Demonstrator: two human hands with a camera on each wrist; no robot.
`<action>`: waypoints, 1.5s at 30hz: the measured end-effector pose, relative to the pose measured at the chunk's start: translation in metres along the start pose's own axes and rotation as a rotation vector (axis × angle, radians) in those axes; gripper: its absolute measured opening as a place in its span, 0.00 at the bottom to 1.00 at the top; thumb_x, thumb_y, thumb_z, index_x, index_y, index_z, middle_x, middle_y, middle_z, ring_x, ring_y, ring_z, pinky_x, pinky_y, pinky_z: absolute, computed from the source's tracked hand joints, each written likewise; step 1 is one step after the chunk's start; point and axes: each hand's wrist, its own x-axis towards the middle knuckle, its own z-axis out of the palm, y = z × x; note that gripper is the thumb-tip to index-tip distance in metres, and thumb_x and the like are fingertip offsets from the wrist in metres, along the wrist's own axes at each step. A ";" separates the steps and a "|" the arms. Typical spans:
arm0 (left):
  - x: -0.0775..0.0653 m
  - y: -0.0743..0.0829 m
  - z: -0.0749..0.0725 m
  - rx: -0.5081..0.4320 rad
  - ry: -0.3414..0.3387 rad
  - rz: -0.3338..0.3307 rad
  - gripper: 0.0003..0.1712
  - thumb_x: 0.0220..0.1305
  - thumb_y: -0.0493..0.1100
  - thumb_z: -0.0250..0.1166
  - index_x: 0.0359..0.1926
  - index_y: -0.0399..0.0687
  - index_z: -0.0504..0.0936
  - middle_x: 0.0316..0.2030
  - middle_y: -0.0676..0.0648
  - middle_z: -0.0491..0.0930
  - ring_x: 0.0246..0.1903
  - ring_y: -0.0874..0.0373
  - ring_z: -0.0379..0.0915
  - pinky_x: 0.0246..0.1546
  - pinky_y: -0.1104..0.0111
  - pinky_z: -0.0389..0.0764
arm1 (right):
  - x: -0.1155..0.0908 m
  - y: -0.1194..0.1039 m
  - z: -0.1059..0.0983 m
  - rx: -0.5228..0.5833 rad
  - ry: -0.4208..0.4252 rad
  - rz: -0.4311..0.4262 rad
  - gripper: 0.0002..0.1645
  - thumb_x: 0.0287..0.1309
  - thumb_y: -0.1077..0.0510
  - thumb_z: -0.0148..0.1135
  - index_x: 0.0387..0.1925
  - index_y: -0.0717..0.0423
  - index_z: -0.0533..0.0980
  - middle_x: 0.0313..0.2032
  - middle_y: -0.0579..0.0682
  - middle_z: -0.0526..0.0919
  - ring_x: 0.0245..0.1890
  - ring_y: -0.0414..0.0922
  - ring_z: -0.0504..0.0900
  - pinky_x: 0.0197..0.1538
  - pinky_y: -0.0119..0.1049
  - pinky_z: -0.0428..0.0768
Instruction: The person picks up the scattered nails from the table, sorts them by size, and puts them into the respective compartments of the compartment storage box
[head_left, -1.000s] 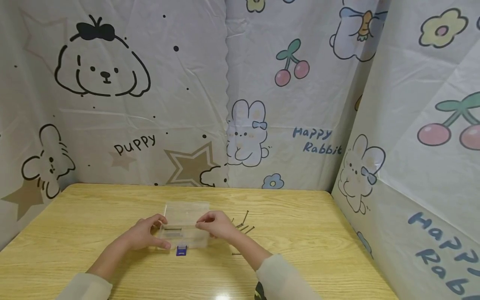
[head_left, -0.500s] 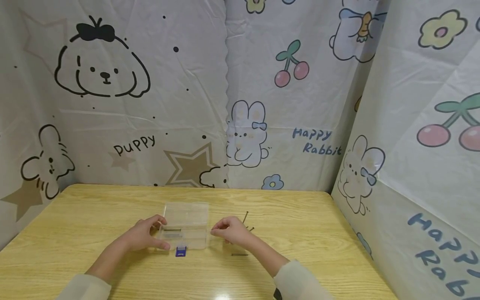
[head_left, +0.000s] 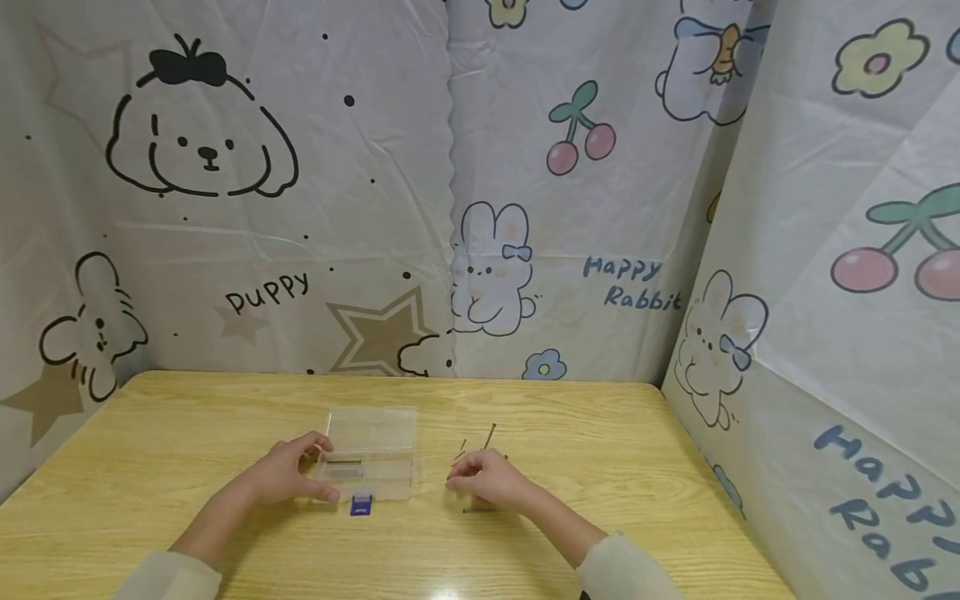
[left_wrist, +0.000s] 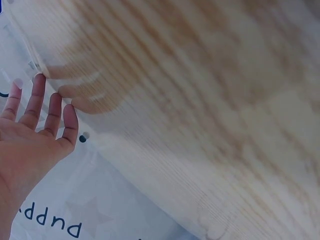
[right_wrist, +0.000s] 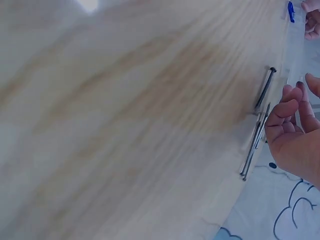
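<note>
Touching the left of the clear box (head_left: 390, 481), the left hand (head_left: 287, 472) has fingers apart. The right hand (head_left: 486, 478), thumb and fingers apart, hovers near nails (right_wrist: 265, 89)

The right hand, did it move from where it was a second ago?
Yes. In the head view, the right hand has moved rightward, away from the box, and a little farther from the far edge of the table.

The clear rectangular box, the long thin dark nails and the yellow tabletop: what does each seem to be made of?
Clear rectangular box: probably smooth hard plastic, as it is transparent. Long thin dark nails: likely metal, their shafts faintly shiny. Yellow tabletop: glossy wood or printed laminate; grain lines and a bright reflection show.
</note>
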 end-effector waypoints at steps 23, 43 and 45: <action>-0.003 0.004 0.001 0.008 0.005 0.011 0.40 0.38 0.56 0.77 0.51 0.47 0.70 0.49 0.38 0.72 0.50 0.42 0.64 0.48 0.46 0.68 | -0.039 0.033 -0.028 -0.335 -0.006 -0.079 0.04 0.55 0.55 0.64 0.30 0.52 0.79 0.23 0.40 0.75 0.23 0.34 0.70 0.28 0.27 0.70; -0.003 0.005 -0.001 -0.009 -0.005 -0.001 0.40 0.39 0.56 0.76 0.51 0.47 0.70 0.48 0.40 0.71 0.48 0.45 0.62 0.46 0.50 0.69 | -0.040 0.038 -0.018 -0.463 0.066 -0.168 0.02 0.55 0.59 0.62 0.29 0.52 0.79 0.24 0.39 0.74 0.25 0.31 0.68 0.31 0.25 0.69; -0.003 0.004 -0.001 -0.006 -0.005 0.000 0.40 0.39 0.57 0.76 0.51 0.48 0.70 0.48 0.40 0.71 0.48 0.45 0.62 0.46 0.50 0.69 | -0.040 0.038 -0.018 -0.459 0.064 -0.165 0.02 0.55 0.59 0.62 0.29 0.53 0.79 0.25 0.39 0.74 0.26 0.31 0.68 0.31 0.25 0.69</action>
